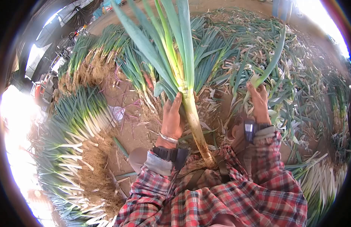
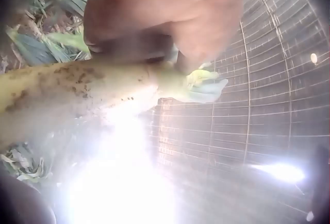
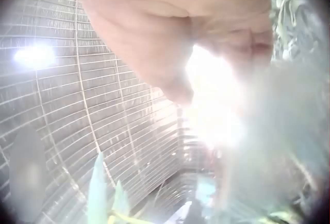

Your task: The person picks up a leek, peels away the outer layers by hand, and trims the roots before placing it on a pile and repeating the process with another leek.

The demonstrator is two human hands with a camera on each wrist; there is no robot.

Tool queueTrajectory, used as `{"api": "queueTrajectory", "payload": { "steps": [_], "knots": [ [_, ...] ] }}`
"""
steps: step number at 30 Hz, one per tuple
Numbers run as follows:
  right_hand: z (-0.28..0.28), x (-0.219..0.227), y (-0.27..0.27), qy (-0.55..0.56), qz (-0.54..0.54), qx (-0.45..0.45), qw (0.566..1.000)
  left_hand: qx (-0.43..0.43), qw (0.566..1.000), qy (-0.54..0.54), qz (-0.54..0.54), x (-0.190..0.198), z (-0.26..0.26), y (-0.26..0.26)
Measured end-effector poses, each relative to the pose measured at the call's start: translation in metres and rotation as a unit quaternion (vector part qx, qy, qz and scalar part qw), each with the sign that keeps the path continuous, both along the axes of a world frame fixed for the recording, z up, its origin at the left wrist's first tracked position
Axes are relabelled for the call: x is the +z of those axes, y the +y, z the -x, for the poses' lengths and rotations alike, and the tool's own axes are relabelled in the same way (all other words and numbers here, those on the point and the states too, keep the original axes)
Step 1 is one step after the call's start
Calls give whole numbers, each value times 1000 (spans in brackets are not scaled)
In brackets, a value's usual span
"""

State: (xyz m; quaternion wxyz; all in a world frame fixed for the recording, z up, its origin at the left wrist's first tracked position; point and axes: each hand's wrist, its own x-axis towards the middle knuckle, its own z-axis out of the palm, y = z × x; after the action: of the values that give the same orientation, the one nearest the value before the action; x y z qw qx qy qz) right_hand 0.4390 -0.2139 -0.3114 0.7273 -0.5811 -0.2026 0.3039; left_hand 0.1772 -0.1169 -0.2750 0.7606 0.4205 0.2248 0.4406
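A large leek (image 1: 192,119) stands at a slant in front of the person, its green leaves fanned out at the top and its roots down at the lap. Just below the leaves, the left hand (image 1: 172,119) grips its stalk. The left wrist view shows the pale, dirt-specked stalk (image 2: 77,87) under the curled fingers. Off to the right, apart from the leek, the right hand (image 1: 260,102) pinches the base of a loose leek leaf (image 1: 274,64) that curves upward. Glare and blur hide the fingertips in the right wrist view.
Trimmed leeks (image 1: 75,140) lie in a long row at left, roots inward. Bundles of leeks (image 1: 107,45) lie farther back. Stripped leaves (image 1: 255,41) cover the ground at back and right. More pale-stemmed leeks (image 1: 321,181) lie at lower right.
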Motion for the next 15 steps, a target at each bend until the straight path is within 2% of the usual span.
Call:
{"api": "queueTrajectory", "payload": {
  "steps": [2, 4, 6, 7, 9, 10, 11, 12, 14, 15],
  "knots": [
    [-8, 9, 15, -118, -19, -27, 992, -1, 1000, -5, -6, -5, -6, 4],
    [12, 44, 33, -298, -93, 79, 947, 6, 1000, -4, 0, -1, -14, -5],
    [29, 80, 55, -329, -100, 145, 928, -25, 1000, 10, -2, 3, -19, -12],
    [28, 84, 71, -329, -100, 142, 928, -48, 999, 18, -8, 5, -21, -12],
    [27, 89, 99, -227, -244, 316, 888, -49, 999, 17, -12, 6, -24, -15],
    [25, 90, 106, -290, -234, 322, 870, -48, 999, 17, -11, 6, -24, -16],
    [24, 87, 105, -289, -235, 326, 869, -44, 999, 16, -11, 7, -23, -17],
    [20, 80, 99, -338, -130, 315, 877, -31, 999, 21, -9, 10, -22, -20],
    [24, 61, 83, -378, -63, 277, 881, -12, 1000, 23, -6, 6, -18, -17],
    [26, 60, 84, -378, -64, 283, 879, 3, 998, 43, -48, 2, -17, -12]
  ]
}}
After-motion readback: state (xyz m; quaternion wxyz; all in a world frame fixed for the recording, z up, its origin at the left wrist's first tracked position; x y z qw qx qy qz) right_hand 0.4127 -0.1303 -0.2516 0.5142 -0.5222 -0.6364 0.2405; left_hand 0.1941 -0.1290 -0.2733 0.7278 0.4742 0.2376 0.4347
